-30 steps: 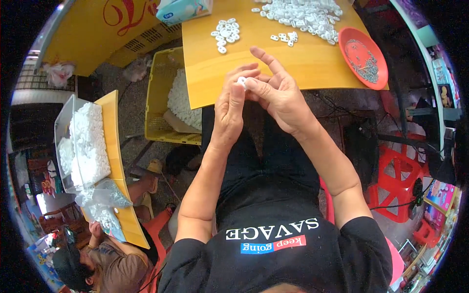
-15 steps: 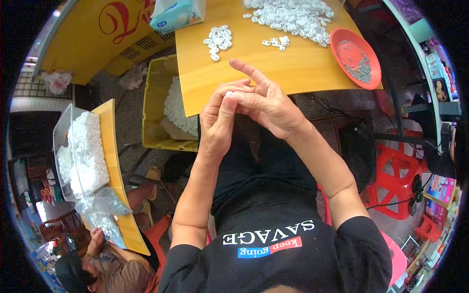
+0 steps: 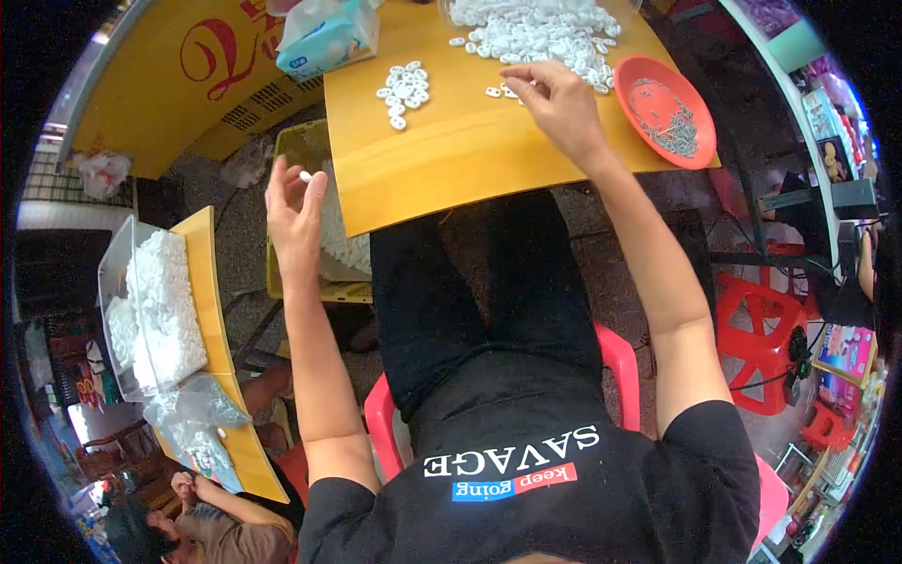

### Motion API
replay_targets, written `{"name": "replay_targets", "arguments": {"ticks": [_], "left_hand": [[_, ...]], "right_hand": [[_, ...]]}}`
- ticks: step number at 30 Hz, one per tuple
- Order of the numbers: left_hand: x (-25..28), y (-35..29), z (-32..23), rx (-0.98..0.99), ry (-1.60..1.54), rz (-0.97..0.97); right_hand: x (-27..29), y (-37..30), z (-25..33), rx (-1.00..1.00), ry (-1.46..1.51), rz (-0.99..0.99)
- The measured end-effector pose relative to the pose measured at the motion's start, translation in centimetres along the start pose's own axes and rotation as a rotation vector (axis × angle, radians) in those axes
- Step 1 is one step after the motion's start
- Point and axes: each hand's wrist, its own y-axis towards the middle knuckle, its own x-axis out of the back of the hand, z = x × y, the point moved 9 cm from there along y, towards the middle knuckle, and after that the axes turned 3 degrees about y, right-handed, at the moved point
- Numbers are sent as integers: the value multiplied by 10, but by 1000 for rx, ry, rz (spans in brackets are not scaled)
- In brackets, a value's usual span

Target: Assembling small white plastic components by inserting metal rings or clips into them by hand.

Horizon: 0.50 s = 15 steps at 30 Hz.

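My left hand (image 3: 297, 218) is raised over the yellow crate (image 3: 280, 254), left of the table, with its fingers apart. A small white plastic piece (image 3: 306, 177) shows between its fingers and thumb, close to the thumb tip; whether it still touches the skin I cannot tell. My right hand (image 3: 562, 105) reaches over the table, thumb and forefinger slightly apart and nothing visible between them. Beneath its fingertips lie several small white parts (image 3: 492, 92), partly covered by the hand. To their left is a small group of white oval two-holed pieces (image 3: 404, 92).
A large heap of white pieces (image 3: 540, 33) covers the table's far side. A red dish (image 3: 703, 113) of small metal parts stands at the table's right. A tissue pack (image 3: 329, 42) sits at the back left. Another person (image 3: 216, 526) works at a side table (image 3: 211, 282).
My hands, together before, have parted. The left went left over the crate with the small white piece; the right moved forward and right to the small white parts.
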Motion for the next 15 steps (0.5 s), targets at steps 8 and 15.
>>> {"name": "replay_targets", "arguments": {"ticks": [8,15], "left_hand": [[-15,-16,-4,-70,181,-28],[-73,-47,-65,-363,299,-24]], "right_hand": [[-37,16,-18,186,-552,190],[-46,16,-5,218,-587,274]]}}
